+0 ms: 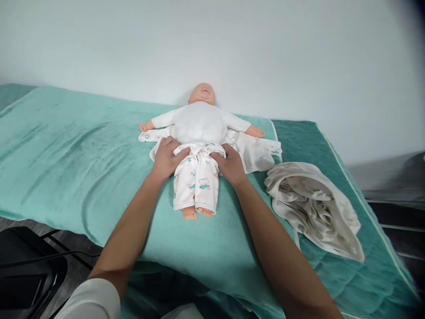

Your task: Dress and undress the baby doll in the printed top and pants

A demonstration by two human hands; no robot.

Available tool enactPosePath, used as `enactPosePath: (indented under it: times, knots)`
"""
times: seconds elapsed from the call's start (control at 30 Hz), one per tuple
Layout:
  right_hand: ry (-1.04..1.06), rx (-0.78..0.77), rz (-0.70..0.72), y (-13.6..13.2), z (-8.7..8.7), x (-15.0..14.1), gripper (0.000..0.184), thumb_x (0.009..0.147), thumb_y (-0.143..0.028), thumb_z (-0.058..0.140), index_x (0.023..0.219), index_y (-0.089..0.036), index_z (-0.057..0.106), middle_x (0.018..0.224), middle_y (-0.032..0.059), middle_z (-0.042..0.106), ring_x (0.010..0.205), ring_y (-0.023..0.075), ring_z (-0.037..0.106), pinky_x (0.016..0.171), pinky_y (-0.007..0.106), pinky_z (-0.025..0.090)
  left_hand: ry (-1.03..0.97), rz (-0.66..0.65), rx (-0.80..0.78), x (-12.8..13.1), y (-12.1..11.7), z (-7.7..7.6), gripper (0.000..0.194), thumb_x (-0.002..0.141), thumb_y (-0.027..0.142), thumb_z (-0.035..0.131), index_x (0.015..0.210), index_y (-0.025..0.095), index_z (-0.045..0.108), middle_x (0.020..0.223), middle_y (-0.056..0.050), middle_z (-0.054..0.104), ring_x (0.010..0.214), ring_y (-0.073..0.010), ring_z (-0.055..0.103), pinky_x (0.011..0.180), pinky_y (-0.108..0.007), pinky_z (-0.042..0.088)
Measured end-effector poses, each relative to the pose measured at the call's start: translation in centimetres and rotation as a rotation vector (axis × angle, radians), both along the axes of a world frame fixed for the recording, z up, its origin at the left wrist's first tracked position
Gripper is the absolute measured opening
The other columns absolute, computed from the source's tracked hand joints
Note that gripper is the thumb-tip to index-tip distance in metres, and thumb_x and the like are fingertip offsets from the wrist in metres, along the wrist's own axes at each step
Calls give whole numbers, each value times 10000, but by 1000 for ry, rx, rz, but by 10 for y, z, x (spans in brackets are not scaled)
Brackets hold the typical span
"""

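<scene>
A baby doll (pixel 199 122) lies on its back on a teal blanket (pixel 83 155), head toward the wall, arms spread. It wears a white top and white printed trousers (pixel 196 181); bare feet show at the cuffs. My left hand (pixel 166 157) grips the trousers' waistband at the doll's left-hand side of the picture. My right hand (pixel 230 164) grips the waistband on the other side. Both thumbs press into the bunched fabric at the doll's waist. An open white printed garment (pixel 255 153) lies spread under the doll's torso.
A crumpled white cloth (pixel 312 206) lies on the blanket to the right of the doll. A plain white wall rises behind the bed. A black chair (pixel 26 270) stands at the lower left, beside the bed's edge. Dark floor shows at the far right.
</scene>
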State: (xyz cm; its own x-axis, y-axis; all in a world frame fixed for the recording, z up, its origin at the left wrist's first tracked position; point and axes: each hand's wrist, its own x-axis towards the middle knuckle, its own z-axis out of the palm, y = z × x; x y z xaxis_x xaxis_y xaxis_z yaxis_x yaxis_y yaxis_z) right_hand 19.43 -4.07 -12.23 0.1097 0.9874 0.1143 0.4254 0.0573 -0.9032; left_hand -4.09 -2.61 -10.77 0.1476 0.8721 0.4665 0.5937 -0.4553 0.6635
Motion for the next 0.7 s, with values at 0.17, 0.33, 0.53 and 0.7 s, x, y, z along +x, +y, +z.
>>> enactPosePath:
  times: [0.17,0.33,0.53,0.7]
  knots:
    - [14,-8,-27,1,0,-1,217,746,-413,624,735,-204,566,638,-47,499,681,142,436,625,279,321,-71,-95,-58,-5,-31,3,449,904,435,660,589,212,430,669,-7,474,746,-185,465,756,-364,399]
    - [-28,54,-72,-13,2,-5,249,785,-408,630,686,-200,533,593,-52,422,653,128,380,608,278,296,-86,-56,-118,-5,-29,-1,487,893,458,633,581,210,353,584,25,374,634,-150,394,635,-334,295]
    - [30,7,15,-54,5,-11,414,828,-528,661,665,-200,467,621,-37,414,668,127,363,597,268,292,-90,-3,-148,-8,-21,-5,465,883,482,607,590,206,374,602,26,390,647,-141,402,633,-315,289]
    - [69,-21,59,-48,5,-10,441,831,-596,645,709,-193,513,678,-23,449,703,138,392,626,267,317,-225,42,-202,-8,-21,-4,444,853,476,668,606,196,427,640,32,411,664,-126,399,634,-292,310]
